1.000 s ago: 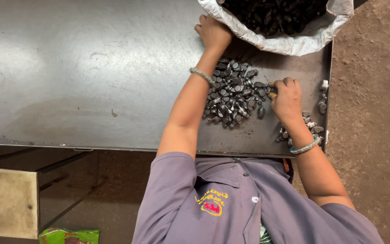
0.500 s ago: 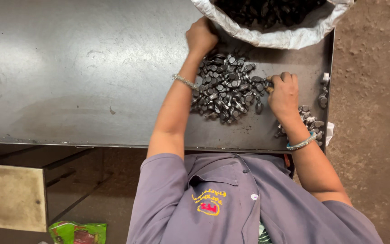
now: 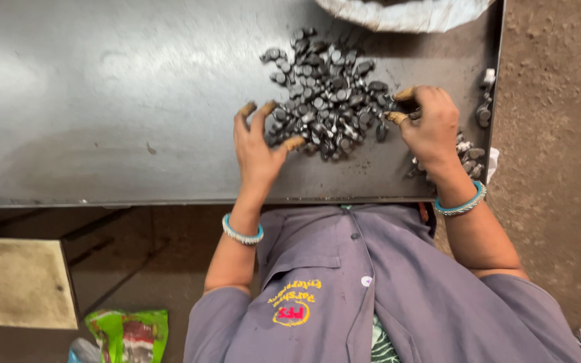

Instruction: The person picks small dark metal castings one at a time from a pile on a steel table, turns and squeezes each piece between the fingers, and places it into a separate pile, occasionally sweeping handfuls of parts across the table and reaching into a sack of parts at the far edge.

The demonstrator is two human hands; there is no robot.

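**Both hands at the heap of metal bits**

Left hand (image 3: pixel 258 146) lies flat on the grey steel table (image 3: pixel 102 101), fingers spread and loose, gripping nothing; its thumb and fingertips touch the near left edge of the pile of small dark metal pieces (image 3: pixel 327 94). My right hand (image 3: pixel 430 126) sits at the right edge of the same pile, fingers curled in against the pieces (whether it has any pinched inside I cannot tell). Fingertips on both hands are wrapped in tan tape.

Beyond the pile, at the far edge of the table, is the rim of a white sack (image 3: pixel 405 13). Right of the pile, past my right hand, a smaller scatter of metal pieces (image 3: pixel 469 151) lies along the table's right edge. Each wrist carries a blue-green bangle (image 3: pixel 241 232). Below the table, well left of the pile, a green packet (image 3: pixel 129 333) lies on the floor beside a tan board (image 3: pixel 18 282).
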